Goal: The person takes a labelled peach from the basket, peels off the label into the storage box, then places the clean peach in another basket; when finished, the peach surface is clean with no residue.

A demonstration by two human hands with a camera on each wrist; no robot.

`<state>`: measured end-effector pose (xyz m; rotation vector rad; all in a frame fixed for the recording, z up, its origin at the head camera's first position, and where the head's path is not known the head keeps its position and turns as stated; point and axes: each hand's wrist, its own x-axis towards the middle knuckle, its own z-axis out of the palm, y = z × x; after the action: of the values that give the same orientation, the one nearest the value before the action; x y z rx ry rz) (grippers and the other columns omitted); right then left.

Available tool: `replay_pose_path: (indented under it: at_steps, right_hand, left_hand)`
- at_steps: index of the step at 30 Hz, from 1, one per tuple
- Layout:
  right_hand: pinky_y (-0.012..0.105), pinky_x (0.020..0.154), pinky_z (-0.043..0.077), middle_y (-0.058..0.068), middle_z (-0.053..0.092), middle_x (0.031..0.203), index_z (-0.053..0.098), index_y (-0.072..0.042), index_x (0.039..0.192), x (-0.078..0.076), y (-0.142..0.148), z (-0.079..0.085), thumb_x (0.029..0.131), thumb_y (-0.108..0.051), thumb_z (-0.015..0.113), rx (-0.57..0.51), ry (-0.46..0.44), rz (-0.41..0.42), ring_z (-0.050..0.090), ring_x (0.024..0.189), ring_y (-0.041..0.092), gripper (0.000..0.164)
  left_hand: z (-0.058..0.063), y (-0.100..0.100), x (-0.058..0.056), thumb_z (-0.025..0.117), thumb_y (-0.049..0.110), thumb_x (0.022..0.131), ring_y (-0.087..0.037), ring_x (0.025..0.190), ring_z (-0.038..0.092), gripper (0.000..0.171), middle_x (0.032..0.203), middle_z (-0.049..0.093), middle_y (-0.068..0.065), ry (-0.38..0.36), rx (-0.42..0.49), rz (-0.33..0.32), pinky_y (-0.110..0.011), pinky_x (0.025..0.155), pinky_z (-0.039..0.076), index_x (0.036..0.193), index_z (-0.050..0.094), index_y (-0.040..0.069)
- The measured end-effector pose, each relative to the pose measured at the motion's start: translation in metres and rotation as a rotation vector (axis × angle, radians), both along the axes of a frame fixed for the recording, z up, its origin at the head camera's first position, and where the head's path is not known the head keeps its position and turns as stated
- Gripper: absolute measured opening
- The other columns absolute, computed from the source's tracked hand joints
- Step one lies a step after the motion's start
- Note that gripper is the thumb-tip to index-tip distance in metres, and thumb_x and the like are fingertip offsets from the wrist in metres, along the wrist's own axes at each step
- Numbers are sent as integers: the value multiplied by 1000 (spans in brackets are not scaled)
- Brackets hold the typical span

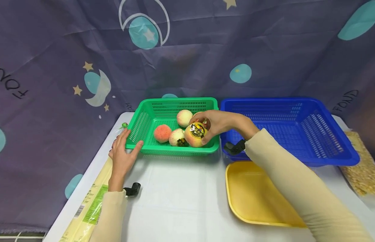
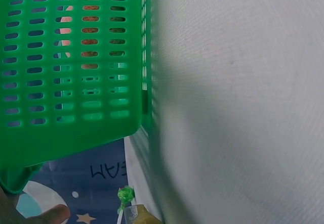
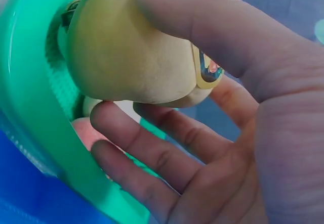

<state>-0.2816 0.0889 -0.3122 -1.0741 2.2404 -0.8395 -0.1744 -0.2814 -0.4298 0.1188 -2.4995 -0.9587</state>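
My right hand (image 1: 216, 122) holds a yellow-pink peach (image 1: 196, 134) with a round black-and-yellow sticker, at the front right of the green basket (image 1: 175, 151). In the right wrist view the thumb lies over the peach (image 3: 131, 57) and the fingers are underneath. Behind and beside it in the basket are a red fuzzy peach (image 1: 162, 133), a pale peach (image 1: 184, 118), another pale one (image 1: 176, 137) with a black label, and one partly covered by the hand. My left hand (image 1: 122, 156) rests at the basket's near left corner, thumb by the front rim, fingers spread along the left side.
A blue basket (image 1: 332, 158) stands right of the green one, with a yellow tray (image 1: 260, 191) in front. A long yellow packet (image 1: 93, 201) lies along the table's left edge, near a green-wrapped lollipop (image 1: 124, 125). A bag of grains (image 1: 361, 168) is at far right.
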Motion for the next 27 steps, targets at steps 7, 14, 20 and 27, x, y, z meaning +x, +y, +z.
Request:
replay_pose_path:
  at_steps: [7, 14, 20, 27]
  right_hand:
    - [36, 85, 54, 4, 57, 137, 54, -24, 144, 15, 19, 15, 78, -20, 88, -3, -10, -38, 62, 90, 30, 75]
    - [36, 80, 56, -1, 61, 135, 55, -23, 144, 35, 30, 23, 76, -20, 89, -44, -3, -19, 64, 78, 22, 76]
    - [35, 77, 57, -3, 65, 125, 59, -22, 139, 58, 29, 22, 75, -22, 89, -60, 53, 25, 64, 80, 21, 70]
    - [31, 75, 57, -14, 68, 116, 61, -28, 136, 89, 24, 11, 73, -23, 88, -64, 73, 81, 64, 83, 17, 69]
  left_hand:
    - [-1, 4, 0, 72, 43, 91, -44, 149, 29, 71, 163, 39, -5, 28, 8, -3, -69, 106, 18, 152, 48, 16]
    - [-3, 4, 0, 73, 41, 91, -43, 147, 34, 69, 162, 42, -5, 79, 11, 9, -66, 103, 20, 150, 50, 14]
    - [-4, 3, 1, 72, 40, 91, -43, 146, 35, 69, 161, 43, -9, 99, 17, 19, -64, 103, 20, 150, 50, 12]
    - [-2, 6, -1, 72, 41, 91, -40, 148, 33, 68, 161, 44, -7, 107, 7, 8, -66, 103, 19, 149, 52, 11]
